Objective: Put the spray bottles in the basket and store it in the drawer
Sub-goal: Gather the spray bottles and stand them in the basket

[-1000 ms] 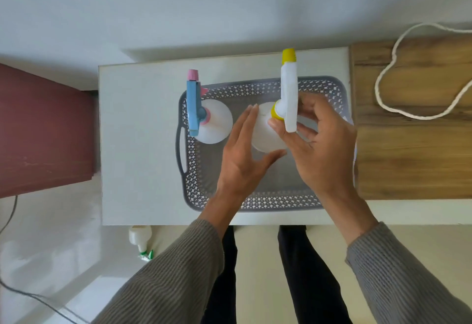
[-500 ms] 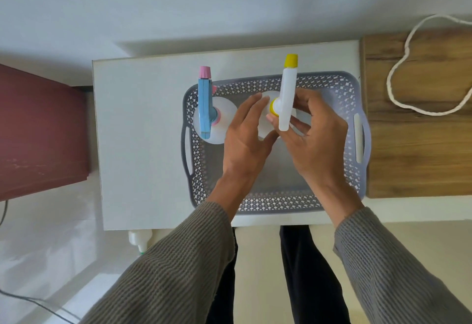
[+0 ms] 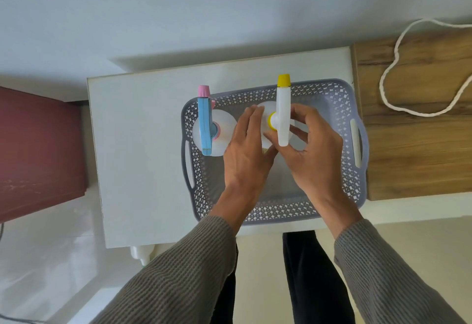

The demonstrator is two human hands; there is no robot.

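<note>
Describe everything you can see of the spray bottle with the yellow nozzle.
The yellow-nozzle spray bottle looks like white plastic: a rounded white body, a yellow collar, a long white spray head and a yellow nozzle cap pointing away from the person. It is upright inside the grey basket, near its far wall, right of the blue-headed bottle. The left hand lays straight fingers against its left side; the right hand curls round its right side. Its base is hidden.
</note>
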